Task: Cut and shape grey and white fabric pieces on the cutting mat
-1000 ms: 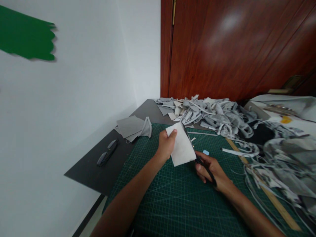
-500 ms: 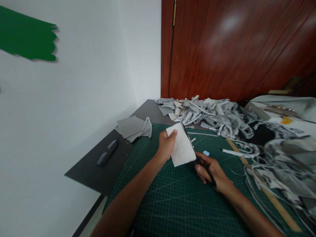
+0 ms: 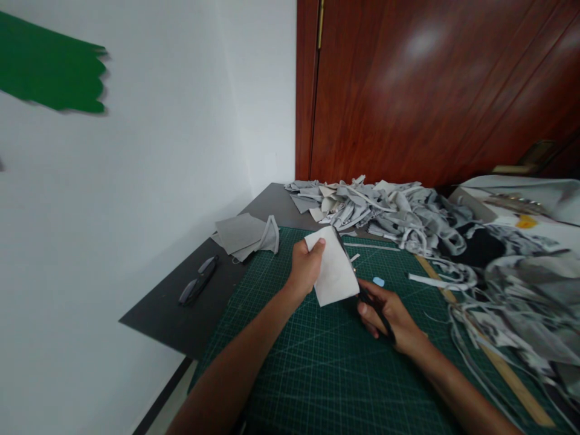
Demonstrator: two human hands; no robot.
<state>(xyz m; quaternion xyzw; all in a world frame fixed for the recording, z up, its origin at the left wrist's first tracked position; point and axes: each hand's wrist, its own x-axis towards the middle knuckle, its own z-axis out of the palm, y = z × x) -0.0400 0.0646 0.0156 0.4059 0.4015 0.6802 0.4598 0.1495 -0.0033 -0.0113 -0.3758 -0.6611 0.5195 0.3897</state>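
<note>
Pinched at its upper left corner by left hand [image 3: 304, 270]: thin white square fabric piece [image 3: 334, 273], raised above green gridded cutting mat [image 3: 317, 374]. Right hand [image 3: 390, 317] closed round black-handled scissors [image 3: 362, 289] along its right edge. Probably light, limp; best gripped near an edge.

Home craft workroom: green cutting mat [image 3: 317, 374], heaped grey fabric offcuts [image 3: 389, 211], wooden ruler [image 3: 507, 374], panelled door [image 3: 430, 84].
</note>
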